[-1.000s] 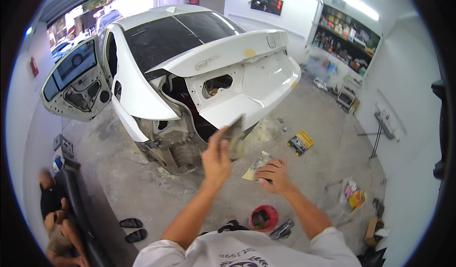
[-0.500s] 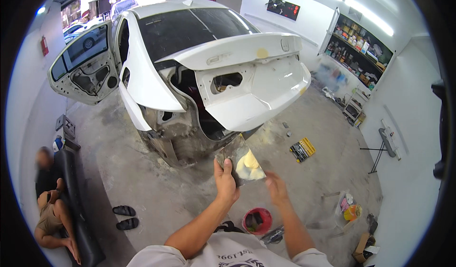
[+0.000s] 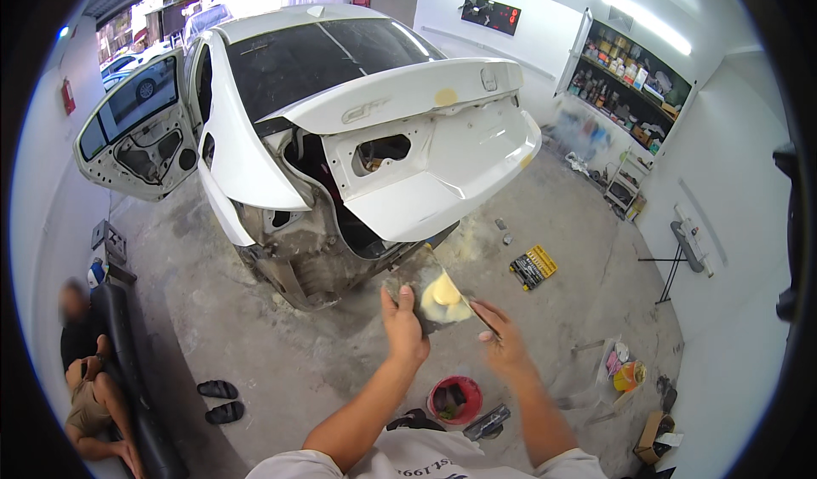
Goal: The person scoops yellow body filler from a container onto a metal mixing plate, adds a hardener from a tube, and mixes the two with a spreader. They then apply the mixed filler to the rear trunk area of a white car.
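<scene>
An auto body workshop: a stripped white car (image 3: 340, 138) sits on the dusty concrete floor (image 3: 255, 343), trunk lid patched with filler, shelves of paint cans (image 3: 634, 74) lining the white wall.

Glossy white car body (image 3: 408, 113), rough concrete floor (image 3: 281, 360), creamy filler (image 3: 444, 298)

Compared with one second earlier, the left hand (image 3: 403, 326) has come down from a raised position and now grips the near edge of the flat dark mixing board (image 3: 423, 285), held level instead of tilted up. The right hand (image 3: 504, 343) has closed in beside it, its thin scraper blade (image 3: 483, 319) reaching the mound of pale yellow body filler (image 3: 445, 300). The stripped white car (image 3: 340, 130) now appears nearer and larger.
</scene>
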A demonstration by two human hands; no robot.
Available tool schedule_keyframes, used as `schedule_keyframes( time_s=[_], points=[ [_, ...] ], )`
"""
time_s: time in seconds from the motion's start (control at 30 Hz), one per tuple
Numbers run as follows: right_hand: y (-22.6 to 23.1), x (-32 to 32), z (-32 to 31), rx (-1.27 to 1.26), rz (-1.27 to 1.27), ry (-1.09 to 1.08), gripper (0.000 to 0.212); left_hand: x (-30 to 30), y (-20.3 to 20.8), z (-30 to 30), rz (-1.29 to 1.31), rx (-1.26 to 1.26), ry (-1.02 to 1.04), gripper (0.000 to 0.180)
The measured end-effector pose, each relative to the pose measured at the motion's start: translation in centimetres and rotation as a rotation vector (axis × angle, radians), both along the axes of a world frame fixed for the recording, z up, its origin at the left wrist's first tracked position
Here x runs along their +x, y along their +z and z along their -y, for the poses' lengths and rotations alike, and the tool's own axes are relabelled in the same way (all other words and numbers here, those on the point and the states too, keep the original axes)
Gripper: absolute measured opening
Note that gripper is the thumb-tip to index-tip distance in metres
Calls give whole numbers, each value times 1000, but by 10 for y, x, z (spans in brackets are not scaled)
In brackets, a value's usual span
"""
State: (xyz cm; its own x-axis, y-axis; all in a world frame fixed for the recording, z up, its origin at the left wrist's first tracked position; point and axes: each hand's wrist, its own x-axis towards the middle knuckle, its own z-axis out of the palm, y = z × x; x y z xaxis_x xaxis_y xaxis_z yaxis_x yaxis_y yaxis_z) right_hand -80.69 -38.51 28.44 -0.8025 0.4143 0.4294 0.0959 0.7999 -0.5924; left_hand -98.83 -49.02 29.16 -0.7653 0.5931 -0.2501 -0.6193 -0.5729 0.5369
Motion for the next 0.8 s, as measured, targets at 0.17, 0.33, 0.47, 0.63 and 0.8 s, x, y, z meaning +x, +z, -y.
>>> schedule_keyframes(
  time_s=[0.17, 0.33, 0.47, 0.63, 0.8],
  points=[
    [60, 28, -32, 335, 114, -169, 53, -7, 14, -17, -429, 14, 95, 37],
    [67, 4, -14, 658, 200, -112, 46, 16, 21, -24, -1072, -317, 223, 38],
    [21, 8, -46, 494, 225, 52, 45, 9, 24, -18, -1141, -417, 226, 37],
    [-13, 22, -86, -306, -244, 106, 57, 0, 16, -19, -710, -302, 233, 38],
    [-43, -10, -64, -794, -773, 296, 64, 46, -7, -46, -86, -64, 73, 40]
  ],
)
